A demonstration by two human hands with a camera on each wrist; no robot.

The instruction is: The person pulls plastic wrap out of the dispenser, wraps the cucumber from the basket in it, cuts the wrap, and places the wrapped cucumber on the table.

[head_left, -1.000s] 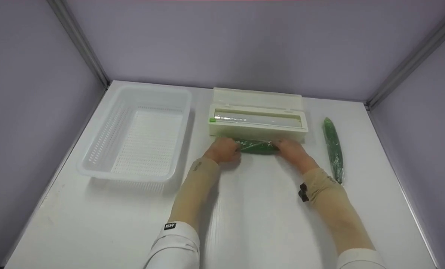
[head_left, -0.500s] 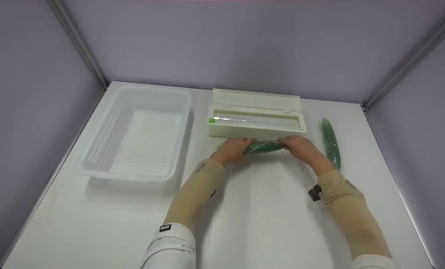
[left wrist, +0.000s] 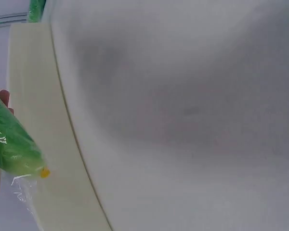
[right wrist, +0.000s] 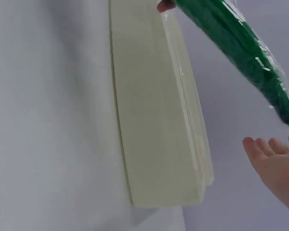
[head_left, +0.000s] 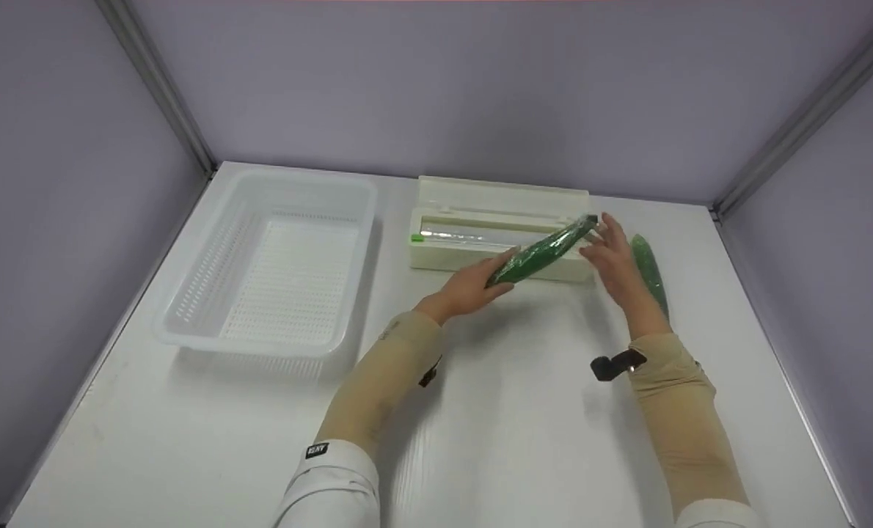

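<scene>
White table [head_left: 524, 440], lilac walls | left hand [head_left: 473, 286] gripping wrapped cucumber [head_left: 543, 251], lifted clear over film dispenser [head_left: 473, 253] | right hand [head_left: 612, 257] spread, steadying tip

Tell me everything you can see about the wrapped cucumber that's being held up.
The wrapped cucumber is long, dark green and covered in clear, glossy film that bunches loosely at its lower end, where a small yellow tip shows. It is lifted off the table and tilted, its far end raised over the cream wrap dispenser. The left hand grips its lower end; the right hand is open beside the upper end, apparently not touching it.
</scene>
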